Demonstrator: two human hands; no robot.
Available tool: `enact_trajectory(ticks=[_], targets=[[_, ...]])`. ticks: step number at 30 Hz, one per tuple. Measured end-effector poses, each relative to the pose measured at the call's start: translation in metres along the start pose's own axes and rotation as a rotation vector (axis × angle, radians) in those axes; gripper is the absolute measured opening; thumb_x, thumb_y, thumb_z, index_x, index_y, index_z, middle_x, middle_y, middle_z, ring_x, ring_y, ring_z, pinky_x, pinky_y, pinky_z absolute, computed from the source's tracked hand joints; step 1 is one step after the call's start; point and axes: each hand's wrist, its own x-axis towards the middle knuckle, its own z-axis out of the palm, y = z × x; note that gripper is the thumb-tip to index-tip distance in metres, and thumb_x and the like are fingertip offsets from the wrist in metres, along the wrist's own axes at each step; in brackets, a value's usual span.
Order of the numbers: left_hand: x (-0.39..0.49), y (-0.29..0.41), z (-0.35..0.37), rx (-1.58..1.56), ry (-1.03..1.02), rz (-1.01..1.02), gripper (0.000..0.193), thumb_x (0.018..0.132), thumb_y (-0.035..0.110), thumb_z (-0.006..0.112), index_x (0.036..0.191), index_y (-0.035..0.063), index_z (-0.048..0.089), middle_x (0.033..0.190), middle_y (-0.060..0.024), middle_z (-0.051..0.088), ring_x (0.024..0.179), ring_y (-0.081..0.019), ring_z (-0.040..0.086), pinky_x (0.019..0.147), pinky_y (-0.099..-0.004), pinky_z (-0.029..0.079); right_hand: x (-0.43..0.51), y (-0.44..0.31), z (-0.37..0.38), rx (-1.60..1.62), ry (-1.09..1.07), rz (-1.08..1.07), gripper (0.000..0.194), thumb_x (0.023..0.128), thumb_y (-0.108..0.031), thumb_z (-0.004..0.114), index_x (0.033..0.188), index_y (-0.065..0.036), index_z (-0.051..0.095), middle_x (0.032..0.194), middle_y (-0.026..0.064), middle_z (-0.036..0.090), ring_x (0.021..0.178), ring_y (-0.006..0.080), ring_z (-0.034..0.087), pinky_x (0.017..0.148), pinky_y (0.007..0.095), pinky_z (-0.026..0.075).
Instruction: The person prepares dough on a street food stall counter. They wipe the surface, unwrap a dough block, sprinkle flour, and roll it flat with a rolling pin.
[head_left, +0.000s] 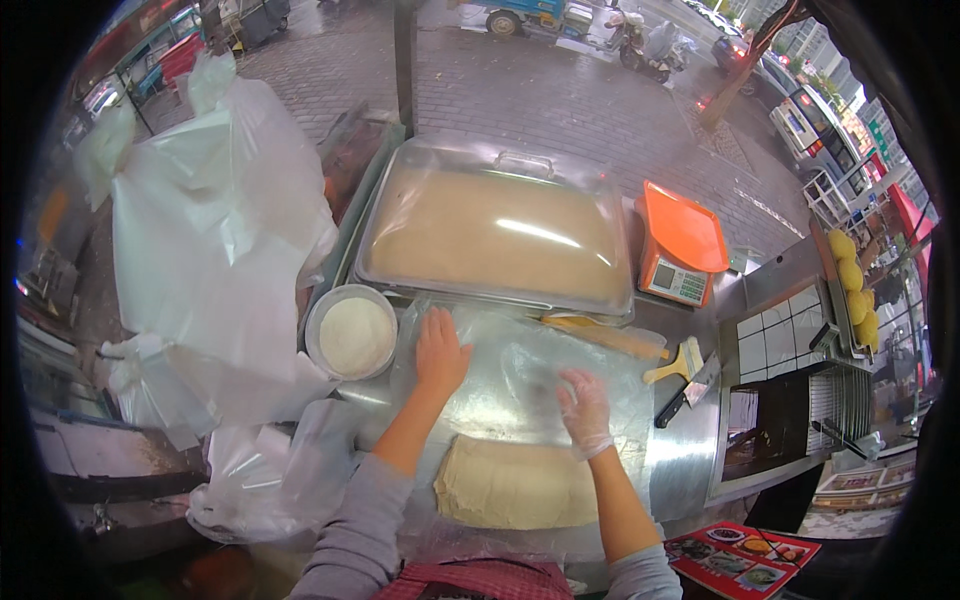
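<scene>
My bare left hand (441, 352) lies flat, palm down, on a clear plastic sheet (502, 360) spread over the metal worktop, close to its far left part. My right hand (585, 411), in a thin clear disposable glove, is over the sheet's right side with fingers loosely bent and nothing in them; whether it touches the sheet I cannot tell. Nearer to me lies a thick folded slab of pale dough (517, 486), its right end partly behind my right forearm. Left of my left hand stands a round plastic tub of flour (356, 336).
A clear lid (517, 154) covers a beige mass, likely dough, at the back. An orange scale (682, 232) stands right of it. A wood-handled brush (679, 360) and a black-handled cleaver (690, 390) lie at right. White plastic bags (217, 225) hang at left.
</scene>
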Motion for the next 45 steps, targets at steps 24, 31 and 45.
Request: enact_trajectory(ticks=[24,31,45], targets=[[0.028,-0.051,0.033,0.025,-0.743,-0.278,0.067,0.080,0.036,0.086,0.127,-0.0030,0.060,0.125,-0.0271,0.068,0.117,-0.0434,0.067,0.098,-0.0521,0.055,-0.033,-0.083,0.072,-0.349,-0.357,-0.344,0.034,0.089,-0.026,0.065,0.122,-0.026,0.069,0.136,0.0027,0.061,0.131,0.0260,0.053,0.111,0.0634,0.036],[0.034,-0.017,-0.008,-0.192,-0.312,0.083,0.029,0.070,0.018,0.085,0.085,0.0062,0.064,0.089,-0.0143,0.065,0.086,-0.0361,0.062,0.078,-0.0467,0.049,-0.057,-0.094,0.003,-0.106,-0.015,-0.182,0.070,0.089,-0.026,0.070,0.154,-0.017,0.048,0.139,0.0113,0.058,0.131,0.0293,0.054,0.109,0.0534,0.042],[-0.161,0.343,-0.139,-1.559,-1.113,-0.551,0.029,0.095,0.016,0.079,0.114,0.0045,0.061,0.105,-0.0036,0.066,0.079,-0.0068,0.059,0.066,-0.0219,0.049,-0.226,-0.018,-0.249,0.969,0.270,0.549,0.029,0.097,-0.020,0.077,0.119,-0.002,0.071,0.101,0.0011,0.071,0.093,0.0092,0.065,0.086,0.0271,0.054]])
